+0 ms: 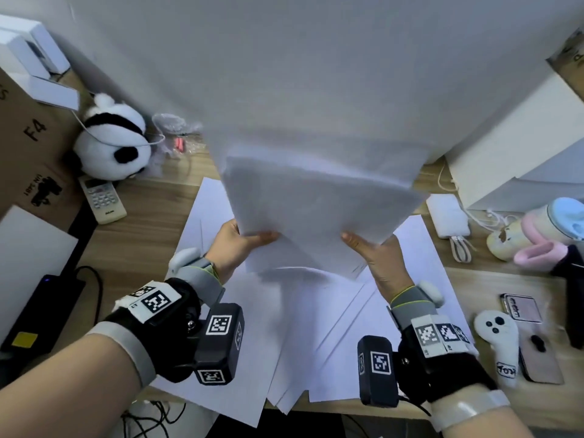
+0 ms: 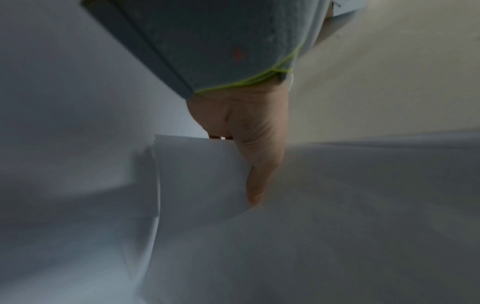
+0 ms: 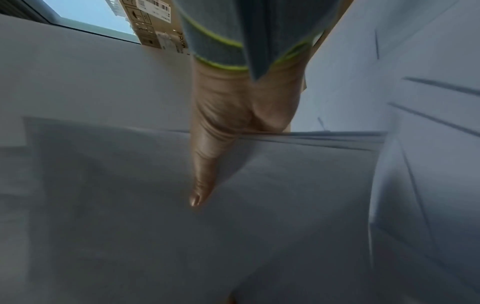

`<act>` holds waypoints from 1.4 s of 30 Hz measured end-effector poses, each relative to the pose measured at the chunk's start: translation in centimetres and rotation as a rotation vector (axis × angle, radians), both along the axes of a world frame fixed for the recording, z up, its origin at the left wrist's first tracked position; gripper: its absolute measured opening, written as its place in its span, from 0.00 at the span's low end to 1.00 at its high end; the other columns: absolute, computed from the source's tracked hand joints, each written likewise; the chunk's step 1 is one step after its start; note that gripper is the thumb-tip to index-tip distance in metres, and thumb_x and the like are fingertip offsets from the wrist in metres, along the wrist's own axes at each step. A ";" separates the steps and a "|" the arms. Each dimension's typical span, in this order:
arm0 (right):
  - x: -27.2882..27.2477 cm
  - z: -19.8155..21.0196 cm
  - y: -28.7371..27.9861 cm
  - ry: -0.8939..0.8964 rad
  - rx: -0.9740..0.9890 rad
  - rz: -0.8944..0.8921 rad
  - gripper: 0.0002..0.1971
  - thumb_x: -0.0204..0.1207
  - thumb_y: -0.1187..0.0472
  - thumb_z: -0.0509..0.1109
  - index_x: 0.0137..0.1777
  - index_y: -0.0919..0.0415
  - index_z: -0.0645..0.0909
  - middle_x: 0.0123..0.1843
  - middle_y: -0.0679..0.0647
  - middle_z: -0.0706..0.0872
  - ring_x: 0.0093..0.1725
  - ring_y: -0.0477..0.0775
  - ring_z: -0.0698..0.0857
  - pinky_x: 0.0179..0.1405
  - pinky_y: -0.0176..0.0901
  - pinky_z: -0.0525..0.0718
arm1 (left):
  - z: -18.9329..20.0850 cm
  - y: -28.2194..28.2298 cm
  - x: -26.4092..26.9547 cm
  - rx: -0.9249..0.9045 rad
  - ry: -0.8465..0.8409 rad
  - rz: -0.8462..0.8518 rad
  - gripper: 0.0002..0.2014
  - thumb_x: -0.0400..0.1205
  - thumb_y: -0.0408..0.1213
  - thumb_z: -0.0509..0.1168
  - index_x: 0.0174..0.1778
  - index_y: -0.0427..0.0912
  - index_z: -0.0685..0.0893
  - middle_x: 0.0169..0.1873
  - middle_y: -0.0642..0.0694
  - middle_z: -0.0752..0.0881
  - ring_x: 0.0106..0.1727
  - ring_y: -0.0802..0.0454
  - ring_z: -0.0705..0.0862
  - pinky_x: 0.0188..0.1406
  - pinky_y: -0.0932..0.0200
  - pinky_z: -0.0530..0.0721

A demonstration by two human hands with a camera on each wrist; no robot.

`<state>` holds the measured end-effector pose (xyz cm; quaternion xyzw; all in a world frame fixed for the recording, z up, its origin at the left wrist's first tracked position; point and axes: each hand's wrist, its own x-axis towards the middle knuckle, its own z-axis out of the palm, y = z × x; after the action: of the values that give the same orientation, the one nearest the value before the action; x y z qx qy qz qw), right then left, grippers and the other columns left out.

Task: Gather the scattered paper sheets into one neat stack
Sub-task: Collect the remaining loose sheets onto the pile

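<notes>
A bundle of white paper sheets (image 1: 319, 203) is lifted above the wooden desk, held between both hands. My left hand (image 1: 240, 245) grips its left near corner, thumb on top and fingers hidden beneath. My right hand (image 1: 369, 251) grips the right near edge the same way. In the left wrist view the left hand (image 2: 249, 156) has its thumb pressed on the paper bundle (image 2: 202, 176). The right wrist view shows my right hand (image 3: 215, 148) with its thumb lying across the paper bundle (image 3: 285, 185). More loose sheets (image 1: 303, 336) lie spread on the desk below.
A panda plush (image 1: 110, 137) and a remote control (image 1: 102, 197) sit at the left, beside cardboard boxes (image 1: 28, 137). On the right are a white power bank (image 1: 448, 216), a pastel toy (image 1: 537, 229), a white controller (image 1: 499, 339) and phones (image 1: 521, 308).
</notes>
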<state>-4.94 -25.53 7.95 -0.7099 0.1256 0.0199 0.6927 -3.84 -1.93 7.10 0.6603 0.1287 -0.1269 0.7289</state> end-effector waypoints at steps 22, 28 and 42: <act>1.7 -2.0 -0.4 0.159 -0.165 -0.224 0.16 0.81 0.65 0.62 0.67 0.66 0.78 0.58 0.56 0.84 0.59 0.54 0.82 0.63 0.44 0.77 | -1.8 -0.1 1.7 0.115 0.078 0.068 0.12 0.76 0.25 0.69 0.51 0.44 0.87 0.42 0.52 0.90 0.40 0.61 0.86 0.44 0.70 0.80; 0.9 -5.6 -4.1 0.503 -0.155 -0.132 0.20 0.80 0.68 0.62 0.72 0.70 0.73 0.71 0.63 0.79 0.60 0.57 0.79 0.64 0.50 0.75 | -5.9 5.3 0.4 0.674 0.502 0.054 0.26 0.73 0.30 0.71 0.69 0.36 0.78 0.67 0.35 0.81 0.64 0.39 0.81 0.62 0.54 0.80; -3.7 -9.8 -4.6 0.754 -0.307 -0.039 0.21 0.81 0.67 0.62 0.73 0.72 0.70 0.73 0.65 0.77 0.71 0.65 0.76 0.71 0.53 0.71 | -6.5 6.6 -0.1 0.919 0.492 -0.130 0.12 0.76 0.30 0.68 0.54 0.32 0.85 0.49 0.35 0.86 0.55 0.37 0.85 0.46 0.57 0.78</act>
<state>-8.66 -30.14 -1.84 -0.7455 0.3860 0.2467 0.4841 -3.91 4.67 0.62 0.8692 0.2974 -0.2537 0.3029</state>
